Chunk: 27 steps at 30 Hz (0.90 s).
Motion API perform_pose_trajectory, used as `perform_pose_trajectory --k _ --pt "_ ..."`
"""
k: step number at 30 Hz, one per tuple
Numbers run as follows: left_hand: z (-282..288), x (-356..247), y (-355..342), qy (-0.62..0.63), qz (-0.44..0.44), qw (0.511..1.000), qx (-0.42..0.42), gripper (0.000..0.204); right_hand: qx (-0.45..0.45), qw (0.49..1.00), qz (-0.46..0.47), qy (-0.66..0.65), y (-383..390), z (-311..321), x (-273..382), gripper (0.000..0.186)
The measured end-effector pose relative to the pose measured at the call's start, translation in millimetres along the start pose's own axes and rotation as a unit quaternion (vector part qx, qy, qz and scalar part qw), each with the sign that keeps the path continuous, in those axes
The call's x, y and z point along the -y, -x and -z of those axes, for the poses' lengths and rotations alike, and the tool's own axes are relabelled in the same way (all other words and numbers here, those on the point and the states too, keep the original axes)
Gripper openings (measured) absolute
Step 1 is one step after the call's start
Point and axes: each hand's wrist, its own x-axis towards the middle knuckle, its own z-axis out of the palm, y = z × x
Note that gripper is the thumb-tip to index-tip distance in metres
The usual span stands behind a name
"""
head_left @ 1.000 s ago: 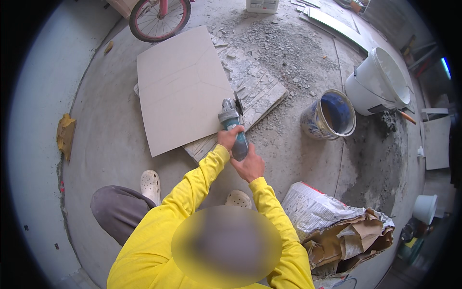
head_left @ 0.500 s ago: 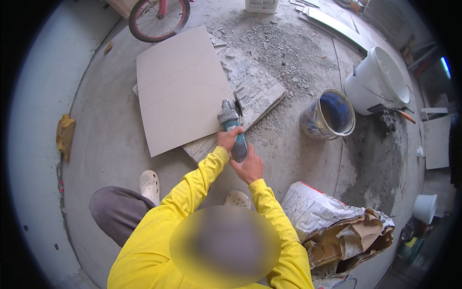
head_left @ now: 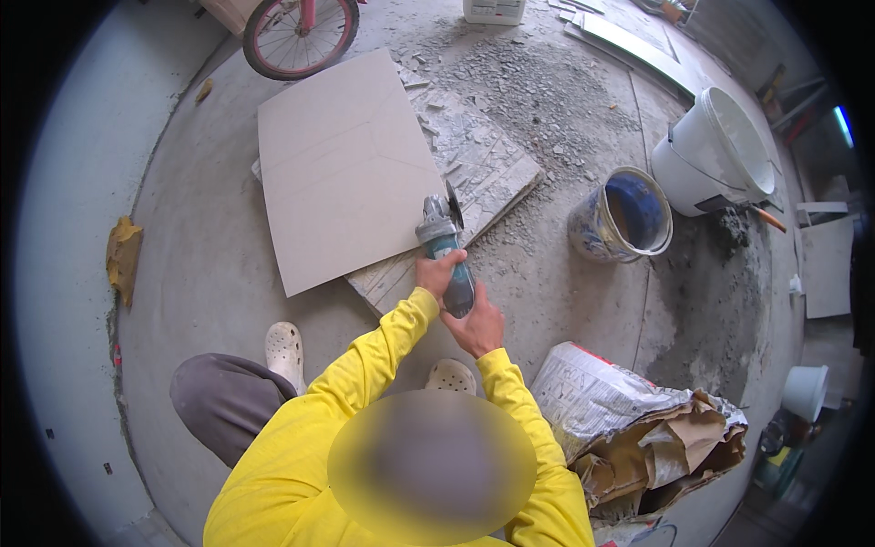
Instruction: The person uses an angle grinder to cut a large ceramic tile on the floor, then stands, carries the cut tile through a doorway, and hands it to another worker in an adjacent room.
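The angle grinder [head_left: 443, 244], teal along its body with a grey metal head and a darkened rear end, points away from the hands, tilted slightly left. The left hand [head_left: 437, 275] grips its middle and the right hand [head_left: 476, 326] its rear. Its thin dark disc [head_left: 455, 205] stands on edge just ahead of the hands, on the head's right side; whether it touches the tile cannot be told. The large beige tile [head_left: 346, 173], rectangular with faint lines across its face, lies flat ahead and left of both hands
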Motion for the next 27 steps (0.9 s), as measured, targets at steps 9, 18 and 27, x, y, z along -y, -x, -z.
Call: perform_pose_trajectory --k 9,18,27 --pt "-0.8 10.8 17.4 -0.002 0.014 1.000 0.002 0.027 -0.006 1.000 -0.011 0.004 14.2 -3.5 -13.9 0.080" --pt "-1.8 18.5 25.9 -0.012 0.005 1.000 0.007 0.028 -0.020 1.000 0.012 -0.010 24.0 -2.5 -22.4 0.067" --pt "-1.3 26.0 27.3 -0.025 -0.003 1.000 0.005 0.028 -0.011 1.000 0.003 -0.002 26.7 -5.9 -29.6 0.076"
